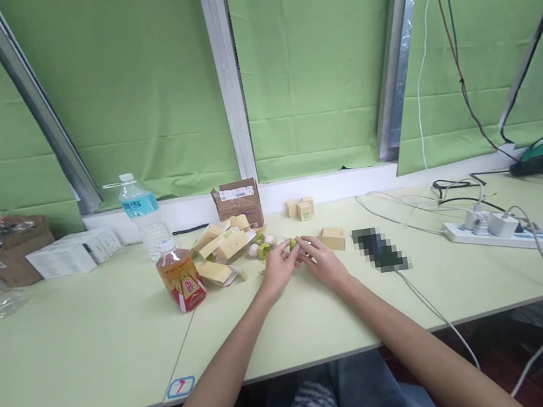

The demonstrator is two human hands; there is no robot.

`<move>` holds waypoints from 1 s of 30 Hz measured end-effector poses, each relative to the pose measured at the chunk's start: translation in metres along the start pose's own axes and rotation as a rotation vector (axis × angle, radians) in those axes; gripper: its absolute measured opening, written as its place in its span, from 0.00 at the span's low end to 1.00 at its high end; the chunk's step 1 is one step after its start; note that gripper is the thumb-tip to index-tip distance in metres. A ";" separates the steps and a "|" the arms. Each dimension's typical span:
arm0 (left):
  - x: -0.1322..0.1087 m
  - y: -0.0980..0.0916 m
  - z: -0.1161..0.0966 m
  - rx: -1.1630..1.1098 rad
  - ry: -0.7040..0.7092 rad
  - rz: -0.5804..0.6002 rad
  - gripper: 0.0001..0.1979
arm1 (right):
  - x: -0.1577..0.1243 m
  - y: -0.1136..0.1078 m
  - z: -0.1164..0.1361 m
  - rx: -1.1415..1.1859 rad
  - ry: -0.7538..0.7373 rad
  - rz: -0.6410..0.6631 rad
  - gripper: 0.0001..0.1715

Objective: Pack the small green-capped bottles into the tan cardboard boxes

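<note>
1. So the small green piece (pixel 293 244) is up at the fingertips, just above the table (pixel 250 341), in front of the seated person.
2. Left hand (pixel 279 264) and right hand (pixel 323 260) are both pinching it, fingertips nearly meeting.
3. Step in hand, I'd say: fiddly two-handed work on that piece. Next move probably calls for a light, steady grip, nothing forceful.
4. Looks-wise it's roundish and olive-green, mostly covered by fingers, so no clue about detail.
5. Just beside the right hand sits a tan box (pixel 333 238). Past the left there's a messy pile of opened cartons (pixel 230 243), with more green bits near it.
6. Further left, an orange drink bottle (pixel 182 280) stands upright.
</note>
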State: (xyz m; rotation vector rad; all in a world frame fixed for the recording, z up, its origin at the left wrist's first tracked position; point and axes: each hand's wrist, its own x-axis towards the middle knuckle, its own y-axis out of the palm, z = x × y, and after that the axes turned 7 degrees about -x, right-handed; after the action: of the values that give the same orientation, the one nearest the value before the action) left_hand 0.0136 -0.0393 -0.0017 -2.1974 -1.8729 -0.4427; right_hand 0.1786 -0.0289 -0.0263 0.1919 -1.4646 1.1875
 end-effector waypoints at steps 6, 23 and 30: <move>-0.002 0.001 -0.001 -0.005 0.009 0.056 0.23 | -0.001 0.004 -0.003 -0.121 0.035 0.045 0.25; -0.009 -0.003 -0.016 0.207 0.079 0.039 0.15 | 0.003 0.002 0.006 0.002 -0.016 0.065 0.30; -0.010 -0.004 -0.023 0.349 0.162 0.064 0.12 | 0.004 0.000 0.009 0.080 -0.019 0.056 0.23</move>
State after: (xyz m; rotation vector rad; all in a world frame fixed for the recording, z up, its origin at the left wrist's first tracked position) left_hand 0.0061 -0.0559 0.0162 -1.9237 -1.6474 -0.2503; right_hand 0.1716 -0.0337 -0.0208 0.2192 -1.4485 1.2935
